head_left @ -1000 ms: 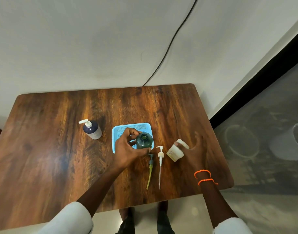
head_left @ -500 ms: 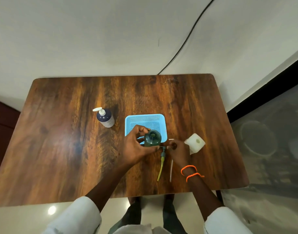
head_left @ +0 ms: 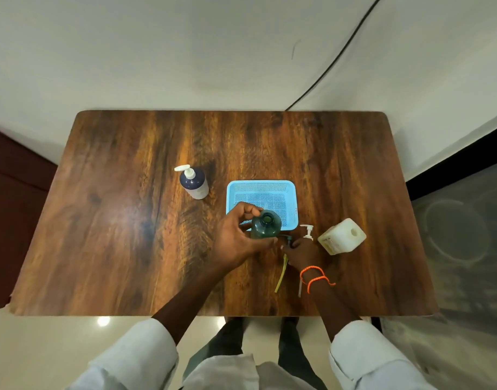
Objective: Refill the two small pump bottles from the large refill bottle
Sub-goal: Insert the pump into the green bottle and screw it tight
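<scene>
Left hand [head_left: 237, 240] curls its fingers round the green bottle [head_left: 265, 224]; right hand [head_left: 301, 250], fingers bent, pinches the green pump [head_left: 286, 243].

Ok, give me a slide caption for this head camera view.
Left hand holds the open dark green bottle while right hand picks up its green-tubed pump.
</scene>
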